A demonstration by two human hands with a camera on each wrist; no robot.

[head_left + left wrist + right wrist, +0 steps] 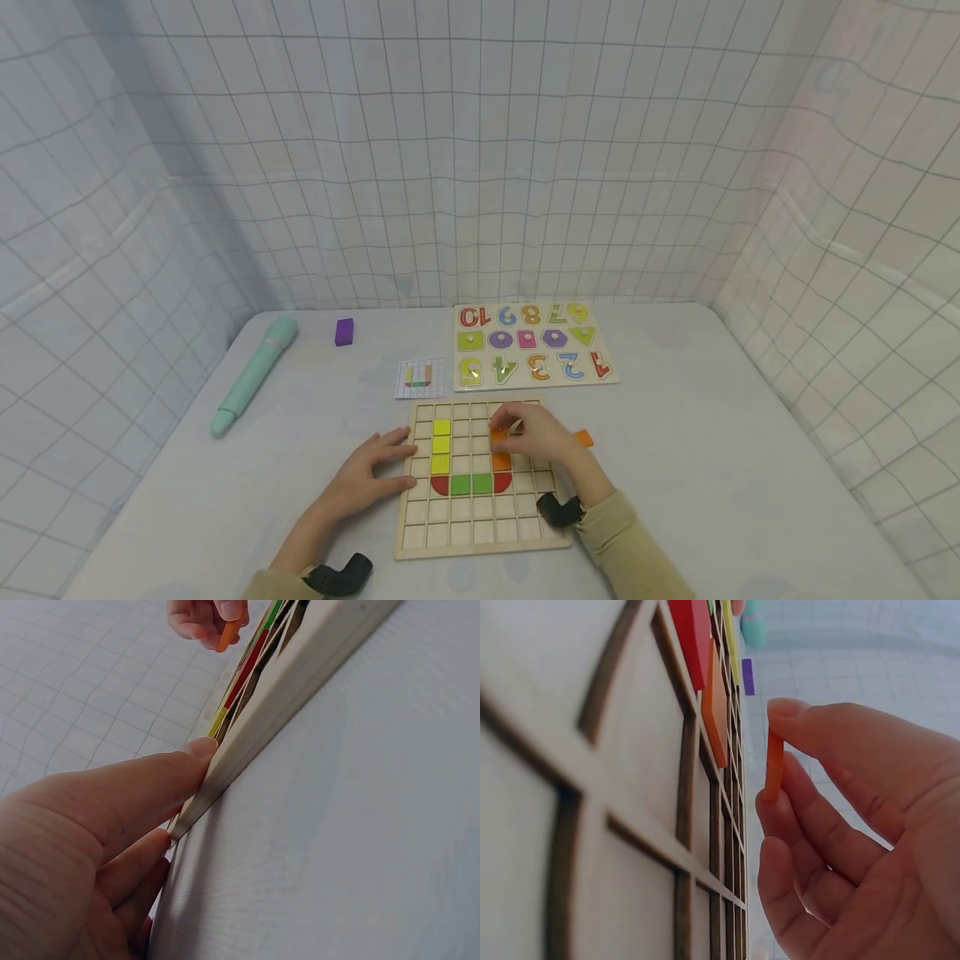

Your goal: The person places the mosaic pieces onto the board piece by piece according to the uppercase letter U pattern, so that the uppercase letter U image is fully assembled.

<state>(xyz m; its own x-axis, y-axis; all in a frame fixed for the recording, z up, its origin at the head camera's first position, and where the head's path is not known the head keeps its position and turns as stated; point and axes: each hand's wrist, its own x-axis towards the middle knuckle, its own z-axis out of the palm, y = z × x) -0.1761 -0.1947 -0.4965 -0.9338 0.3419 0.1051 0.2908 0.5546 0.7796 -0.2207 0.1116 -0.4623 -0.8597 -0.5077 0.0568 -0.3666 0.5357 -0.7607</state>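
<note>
My right hand [536,432] pinches a thin orange square tile [775,765] between thumb and fingertips, held close over the wooden grid board [450,533]. Just below it, another orange tile [501,462] sits in a cell above a red quarter-round tile [503,482]. My left hand [367,471] rests at the board's left edge, its fingers extended and the thumb touching the rim, as the left wrist view shows. In the grid, several yellow tiles [442,445] form a column on the left. Green tiles [471,484] lie between two red ones along the bottom.
A pattern card [420,379] lies behind the board, beside a number-and-shape puzzle [536,346]. A loose orange tile [583,437] is right of the board, partly behind the right forearm. Farther left are a purple block [344,332] and a mint-green stick-shaped object [255,375].
</note>
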